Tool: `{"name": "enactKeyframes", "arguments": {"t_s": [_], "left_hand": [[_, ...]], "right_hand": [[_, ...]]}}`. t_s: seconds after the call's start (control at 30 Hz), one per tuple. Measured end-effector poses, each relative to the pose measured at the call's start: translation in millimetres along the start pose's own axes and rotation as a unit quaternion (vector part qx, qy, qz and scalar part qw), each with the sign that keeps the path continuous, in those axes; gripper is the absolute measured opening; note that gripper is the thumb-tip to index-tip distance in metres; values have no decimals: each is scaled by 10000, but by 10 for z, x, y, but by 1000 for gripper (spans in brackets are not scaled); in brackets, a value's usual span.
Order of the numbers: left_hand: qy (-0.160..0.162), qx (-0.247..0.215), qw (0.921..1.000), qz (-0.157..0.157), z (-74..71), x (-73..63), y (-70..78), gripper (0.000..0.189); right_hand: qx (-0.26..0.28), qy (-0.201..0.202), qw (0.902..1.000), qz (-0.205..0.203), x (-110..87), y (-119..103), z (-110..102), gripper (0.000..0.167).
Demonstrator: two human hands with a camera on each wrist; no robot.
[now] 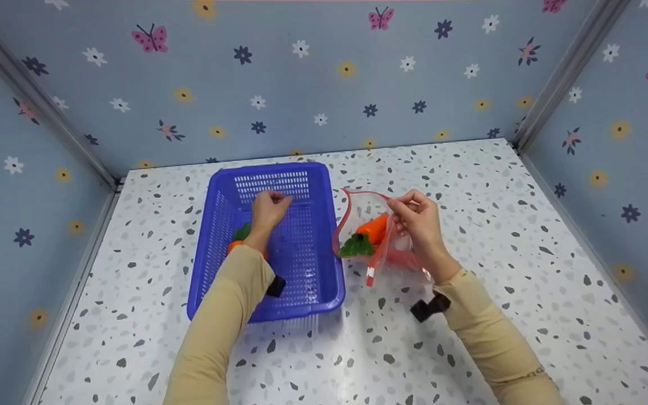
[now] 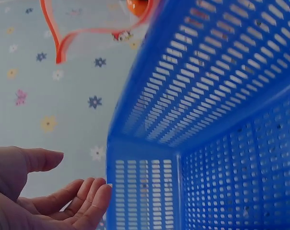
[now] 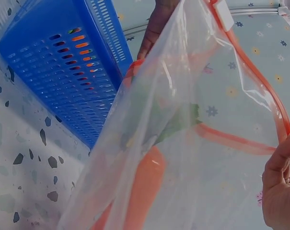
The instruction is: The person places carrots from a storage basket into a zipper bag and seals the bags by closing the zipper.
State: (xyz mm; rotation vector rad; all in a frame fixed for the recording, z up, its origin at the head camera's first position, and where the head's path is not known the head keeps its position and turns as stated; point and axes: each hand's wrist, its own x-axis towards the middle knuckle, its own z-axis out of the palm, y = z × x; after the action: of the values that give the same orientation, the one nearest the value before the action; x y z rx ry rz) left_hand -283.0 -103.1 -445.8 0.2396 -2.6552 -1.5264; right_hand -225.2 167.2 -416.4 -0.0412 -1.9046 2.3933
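Here: a red-edged zip bag (image 1: 381, 253) held open beside a blue basket

The right hand (image 1: 421, 222) pinches the bag's rim between thumb and fingers. A leafy orange carrot (image 1: 374, 228) lies inside the bag. Above the slotted plastic basket (image 1: 301, 253), the left hand (image 1: 268, 212) has its thumb spread from its fingers.

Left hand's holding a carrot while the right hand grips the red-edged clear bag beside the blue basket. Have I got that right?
Not quite: the left hand holds nothing; the left wrist view shows its thumb and fingers apart with only air between them. The right hand does grip the red-edged clear bag beside the blue basket.
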Motion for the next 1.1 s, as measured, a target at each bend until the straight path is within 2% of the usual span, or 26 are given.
{"name": "enactKeyframes", "arguments": {"t_s": [0.07, 0.1, 0.17, 0.2, 0.23, 0.27, 0.3, 0.33, 0.4, 0.47, 0.5, 0.53, 0.57, 0.63, 0.67, 0.8, 0.87, 0.9, 0.97, 1.1], "left_hand": [[-50, 58, 9997, -231, 24, 201, -248, 32], [-48, 28, 9995, -300, 10, 225, -305, 32], [146, 21, 9995, -285, 104, 491, -666, 34], [156, 85, 9990, -418, 126, 583, -785, 36], [25, 177, 9976, -665, 102, 583, -786, 39], [96, 21, 9983, -578, 100, 597, -842, 38], [139, 16, 9979, -631, 71, 555, -812, 37], [153, 38, 9968, -781, 69, 570, -821, 39], [-10, 43, 9928, -1196, -65, 341, -556, 38], [17, -19, 9897, -1429, -142, 193, -405, 34], [-71, 69, 9853, -1705, -183, 124, -314, 31], [-100, 8, 9835, -1805, -201, 98, -302, 30], [-101, -5, 9822, -1875, -193, 123, -358, 30], [46, -96, 9843, -1760, -98, 311, -689, 36], [-35, -142, 9835, -1801, -40, 474, -924, 42], [-39, -59, 9849, -1729, 311, 1255, -2072, 82], [-296, 84, 9818, -1875, 427, 1550, -2493, 98], [-252, 115, 9824, -1847, 486, 1648, -2660, 102], [-360, 127, 9807, -1917, 558, 1799, -2923, 107], [-395, 41, 9775, -2070, 659, 1963, -3251, 103]], "right_hand": [[2, 4, 10000, 2, 0, 1, 0, 12], [0, 5, 10000, 7, 0, 3, -1, 12], [-27, -4, 10000, 4, 1, 4, -3, 13], [-43, -4, 10000, -1, 1, 4, -3, 13], [-58, 2, 10000, -12, 1, 4, -3, 13], [-67, 6, 10000, -17, 4, 5, -3, 13], [-68, 7, 10000, -23, 5, 5, -3, 12], [-60, 10, 10000, -29, 7, 7, -2, 12], [-23, 23, 10000, -19, 9, 7, 2, 12], [42, 33, 10000, -3, 11, 6, 7, 12], [69, 43, 10000, 3, 9, 4, 10, 12], [81, 42, 10000, 18, 8, 2, 11, 11], [95, 40, 9999, 23, 7, 1, 12, 11], [108, 45, 9999, 23, 6, 0, 14, 11], [92, 41, 9999, 20, 7, 2, 12, 11], [3, 47, 10000, 48, 6, 1, 11, 12], [-42, 50, 9999, 84, 6, -2, 7, 12], [-52, 59, 9999, 104, 4, -5, 7, 11], [-60, 61, 9999, 128, 4, -9, 6, 11], [-56, 70, 9999, 130, 4, -10, 7, 11]]}}
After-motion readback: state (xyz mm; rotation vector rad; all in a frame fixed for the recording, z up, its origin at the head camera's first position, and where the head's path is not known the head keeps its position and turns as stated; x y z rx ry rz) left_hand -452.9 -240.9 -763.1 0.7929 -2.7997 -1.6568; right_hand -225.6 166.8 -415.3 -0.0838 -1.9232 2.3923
